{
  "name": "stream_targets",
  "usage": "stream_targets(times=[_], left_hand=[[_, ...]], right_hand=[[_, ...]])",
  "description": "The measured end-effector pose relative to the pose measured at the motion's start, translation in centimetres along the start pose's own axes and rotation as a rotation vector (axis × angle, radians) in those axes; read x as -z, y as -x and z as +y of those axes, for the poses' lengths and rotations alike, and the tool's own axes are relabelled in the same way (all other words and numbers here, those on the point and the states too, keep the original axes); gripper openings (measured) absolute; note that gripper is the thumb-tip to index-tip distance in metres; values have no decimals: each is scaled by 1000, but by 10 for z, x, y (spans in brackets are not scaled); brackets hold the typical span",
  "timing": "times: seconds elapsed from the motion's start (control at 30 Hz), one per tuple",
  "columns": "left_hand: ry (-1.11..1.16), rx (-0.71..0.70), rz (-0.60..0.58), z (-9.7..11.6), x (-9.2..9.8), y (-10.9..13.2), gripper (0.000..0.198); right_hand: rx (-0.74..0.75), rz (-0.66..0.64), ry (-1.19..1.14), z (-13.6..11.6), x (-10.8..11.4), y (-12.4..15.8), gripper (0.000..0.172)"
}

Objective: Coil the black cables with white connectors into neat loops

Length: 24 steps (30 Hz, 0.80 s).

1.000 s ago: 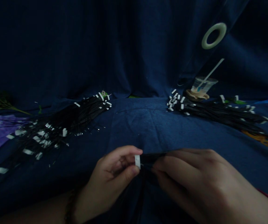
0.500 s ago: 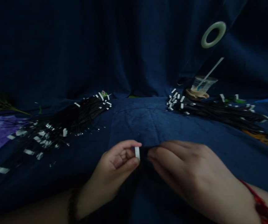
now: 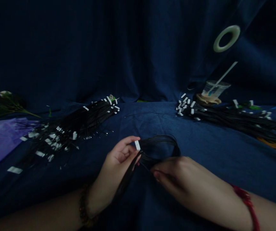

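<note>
My left hand (image 3: pixel 122 166) pinches a white tag (image 3: pixel 137 145) and a bundle of thin black wires (image 3: pixel 160 138) between thumb and fingers. From there the wires arch to the right in a loop, and another length hangs down across my left wrist. At the right end of the loop, my right hand (image 3: pixel 176 176) is closed, fingertips pressed together low on the wires; what exactly lies between them is partly hidden. Both hands are above the dark blue cloth (image 3: pixel 152 122).
On the left lies a heap of black wires with white tags (image 3: pixel 80 118), beside purple paper (image 3: pixel 3 138) and white flowers (image 3: pixel 5 94). To the right are another wire bundle (image 3: pixel 229 118), a plastic cup with a straw (image 3: pixel 216 89) and orange cords (image 3: pixel 275 147). A pale ring (image 3: pixel 237 32) hangs behind.
The wires now bow into a visible loop between my hands. My right hand has turned and moved slightly lower, while the left has risen a little. The view has shifted slightly.
</note>
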<state>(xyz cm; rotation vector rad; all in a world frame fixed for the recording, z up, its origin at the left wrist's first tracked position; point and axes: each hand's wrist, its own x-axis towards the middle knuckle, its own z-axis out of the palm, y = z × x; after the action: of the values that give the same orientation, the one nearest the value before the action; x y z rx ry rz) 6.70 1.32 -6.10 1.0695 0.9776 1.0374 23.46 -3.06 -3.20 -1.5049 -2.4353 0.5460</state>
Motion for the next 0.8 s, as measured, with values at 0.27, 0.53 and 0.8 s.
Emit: stream_targets(times=[0.27,0.53,0.8], left_hand=[[16,-19,6,1,-1,0,33],[20,-34,1,2,1,0,32],[-2,-19,55,7,-3,4,33]], right_hand=[[-54,26,-311,3,-3,-11,23],[-122,18,-480,3,10,-6,21],[-157,155,-927,49,43,68,33]])
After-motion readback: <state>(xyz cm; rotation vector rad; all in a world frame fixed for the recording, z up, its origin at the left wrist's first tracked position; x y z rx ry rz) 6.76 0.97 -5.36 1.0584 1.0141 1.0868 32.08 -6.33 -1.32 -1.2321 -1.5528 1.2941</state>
